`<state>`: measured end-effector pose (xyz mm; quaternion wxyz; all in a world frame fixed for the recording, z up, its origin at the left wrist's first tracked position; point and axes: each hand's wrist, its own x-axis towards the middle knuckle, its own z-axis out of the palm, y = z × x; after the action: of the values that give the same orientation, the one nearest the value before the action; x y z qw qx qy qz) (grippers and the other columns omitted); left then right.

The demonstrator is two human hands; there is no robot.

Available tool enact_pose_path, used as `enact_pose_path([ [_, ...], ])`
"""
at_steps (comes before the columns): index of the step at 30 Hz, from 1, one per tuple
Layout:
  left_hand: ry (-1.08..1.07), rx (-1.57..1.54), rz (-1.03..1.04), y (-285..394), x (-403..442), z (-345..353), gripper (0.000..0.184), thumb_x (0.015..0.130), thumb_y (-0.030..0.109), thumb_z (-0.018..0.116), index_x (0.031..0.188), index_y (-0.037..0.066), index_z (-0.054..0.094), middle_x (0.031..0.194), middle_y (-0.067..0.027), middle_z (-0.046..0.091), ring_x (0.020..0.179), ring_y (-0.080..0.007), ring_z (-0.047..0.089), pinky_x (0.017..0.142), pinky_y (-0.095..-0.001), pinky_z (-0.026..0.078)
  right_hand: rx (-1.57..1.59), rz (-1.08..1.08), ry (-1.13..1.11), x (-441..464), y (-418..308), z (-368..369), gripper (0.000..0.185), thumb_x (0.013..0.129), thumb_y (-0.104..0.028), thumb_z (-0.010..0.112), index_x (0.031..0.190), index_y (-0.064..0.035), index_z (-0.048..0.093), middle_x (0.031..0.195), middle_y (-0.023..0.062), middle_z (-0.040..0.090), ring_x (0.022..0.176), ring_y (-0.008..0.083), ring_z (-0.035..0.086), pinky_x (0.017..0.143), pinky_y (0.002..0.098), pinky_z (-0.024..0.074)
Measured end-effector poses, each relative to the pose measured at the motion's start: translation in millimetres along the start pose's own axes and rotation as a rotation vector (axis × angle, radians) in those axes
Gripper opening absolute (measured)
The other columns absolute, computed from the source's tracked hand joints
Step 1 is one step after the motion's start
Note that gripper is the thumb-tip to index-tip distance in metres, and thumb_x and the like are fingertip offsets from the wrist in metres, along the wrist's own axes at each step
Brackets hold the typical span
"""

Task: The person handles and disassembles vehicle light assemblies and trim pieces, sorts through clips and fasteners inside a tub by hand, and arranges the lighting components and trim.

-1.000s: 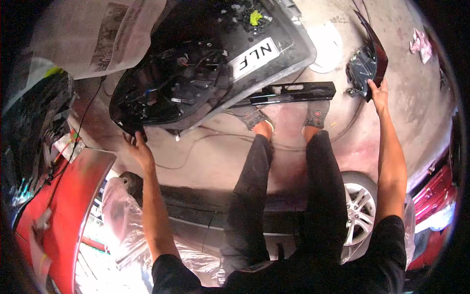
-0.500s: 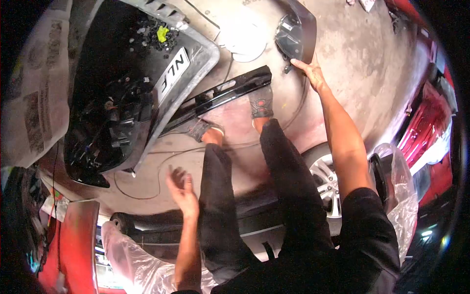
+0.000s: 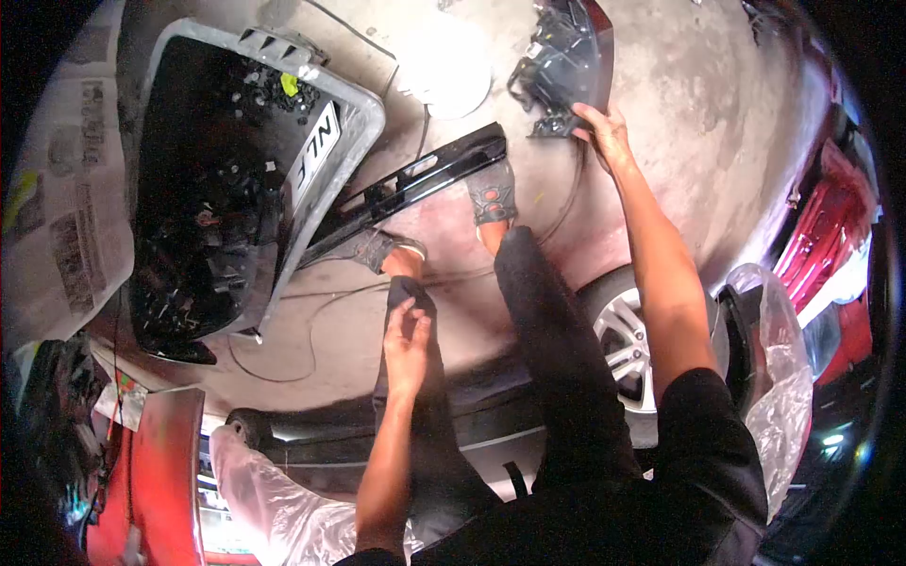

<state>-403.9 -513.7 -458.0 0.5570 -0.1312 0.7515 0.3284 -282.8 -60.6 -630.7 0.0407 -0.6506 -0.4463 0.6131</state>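
My right hand (image 3: 604, 135) grips the lower end of a curved dark car part (image 3: 566, 71), which has a smooth outer shell and a black moulded back. The part is held out above the floor, and its top runs past the edge of the view. Its exact kind I cannot make out. Over my left leg, my left hand (image 3: 407, 351) is empty with its fingers apart. A long glossy black trim strip (image 3: 429, 170) with slots lies by my feet.
At left sits a large grey-rimmed black tray-like car panel (image 3: 373, 118) holding loose clips, dark parts and a number plate (image 3: 316, 151). A bright lamp (image 3: 448, 71) stands ahead. A cable (image 3: 283, 380) crosses the floor. Behind me are a car wheel (image 3: 628, 344) and plastic sheeting (image 3: 769, 377).
My left hand has moved right, over my left leg. In my right hand, the car part has turned so more of its black back shows. The view has shifted slightly.
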Motion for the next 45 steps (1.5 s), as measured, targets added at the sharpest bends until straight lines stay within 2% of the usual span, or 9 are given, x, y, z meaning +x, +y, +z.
enact_pose_path([
  [9, -0.014, 0.116, 0.186, 14, -2, 14, 0.039, 0.102, 0.02, 0.065, 0.137, 0.002, 0.062, 0.115, -0.0154, 0.073, 0.104, -0.0248, 0.067, 0.095, -0.0391, 0.052, 0.346, 0.297, -0.384, -83, -34, -78, 0.054, 0.097, -0.018, 0.068, 0.146, -0.0018, 0.053, 0.14, 0.0121, 0.063, 0.121, 0.0257, 0.065, 0.105, 0.0439, 0.054],
  [15, -0.04, -0.146, 0.182, 83, -2, 16, 0.04, 0.103, 0.019, 0.068, 0.139, 0.002, 0.061, 0.122, -0.0105, 0.071, 0.112, -0.0159, 0.065, 0.093, -0.0299, 0.053, 0.226, 0.244, -0.376, -186, -34, -95, 0.072, 0.092, -0.015, 0.069, 0.155, 0.0026, 0.04, 0.141, 0.0119, 0.062, 0.132, 0.0228, 0.056, 0.12, 0.0375, 0.0362],
  [21, -0.179, -0.88, -0.004, 113, -5, 0, 0.067, 0.108, 0.045, 0.057, 0.162, 0.015, 0.031, 0.151, -0.0106, 0.047, 0.126, -0.0266, 0.061, 0.1, -0.0461, 0.056, -0.017, 0.36, -0.44, -280, -85, -74, 0.093, 0.071, -0.008, 0.07, 0.158, 0.0025, 0.038, 0.137, 0.0129, 0.063, 0.128, 0.0218, 0.059, 0.116, 0.0357, 0.0399],
  [27, -0.251, -1.237, 0.151, 96, -27, -81, 0.055, 0.106, 0.046, 0.056, 0.15, 0.013, 0.048, 0.134, -0.0109, 0.065, 0.132, -0.0324, 0.058, 0.11, -0.0603, 0.048, -0.218, 0.268, -0.796, -306, -114, -4, 0.092, 0.063, 0.004, 0.072, 0.152, 0.0019, 0.048, 0.137, 0.0083, 0.064, 0.127, 0.0192, 0.058, 0.114, 0.033, 0.04],
  [28, -0.264, -1.221, 0.188, 95, -37, -98, 0.062, 0.107, 0.045, 0.054, 0.156, 0.011, 0.037, 0.143, -0.0126, 0.06, 0.132, -0.0319, 0.059, 0.11, -0.0584, 0.05, -0.266, 0.286, -0.849, -306, -121, 14, 0.092, 0.063, 0.008, 0.075, 0.151, 0.0013, 0.05, 0.134, 0.0068, 0.064, 0.123, 0.019, 0.059, 0.111, 0.0319, 0.0418],
  [31, -0.273, -1.191, 0.233, 105, -69, -147, 0.07, 0.105, 0.047, 0.057, 0.16, 0.008, 0.036, 0.157, -0.0124, 0.05, 0.139, -0.0299, 0.054, 0.114, -0.0576, 0.046, -0.451, 0.143, -0.931, -316, -126, 74, 0.088, 0.068, 0.005, 0.078, 0.151, -0.0013, 0.051, 0.13, 0.007, 0.065, 0.12, 0.0193, 0.06, 0.109, 0.0307, 0.0434],
  [35, -0.032, -1.058, 0.336, 96, -97, -186, 0.106, 0.077, 0.084, 0.065, 0.155, 0.014, 0.048, 0.159, -0.0079, 0.047, 0.143, -0.0307, 0.046, 0.11, -0.0513, 0.046, -0.569, -0.168, -1.0, -327, -127, 147, 0.088, 0.071, 0.003, 0.078, 0.153, -0.0053, 0.048, 0.138, 0.0147, 0.063, 0.13, 0.0271, 0.058, 0.113, 0.0358, 0.0426],
  [39, 0.012, -1.117, 0.525, 105, -97, -219, 0.128, 0.063, 0.092, 0.066, 0.158, 0.009, 0.043, 0.165, -0.0139, 0.04, 0.152, -0.0356, 0.034, 0.125, -0.0602, 0.028, -0.73, -0.603, -0.984, -335, -123, 214, 0.085, 0.075, -0.003, 0.08, 0.154, -0.0142, 0.051, 0.15, 0.0208, 0.053, 0.14, 0.0398, 0.051, 0.115, 0.0438, 0.0439],
  [45, 0.448, -1.528, 0.528, 87, -89, -249, 0.091, 0.09, 0.077, 0.058, 0.146, 0.005, 0.057, 0.151, -0.0141, 0.056, 0.141, -0.0314, 0.049, 0.122, -0.0547, 0.034, -0.69, -1.154, -0.937, -332, -104, 286, 0.075, 0.076, 0.001, 0.07, 0.147, -0.0152, 0.059, 0.159, 0.0246, 0.04, 0.148, 0.0485, 0.039, 0.12, 0.0525, 0.038],
])
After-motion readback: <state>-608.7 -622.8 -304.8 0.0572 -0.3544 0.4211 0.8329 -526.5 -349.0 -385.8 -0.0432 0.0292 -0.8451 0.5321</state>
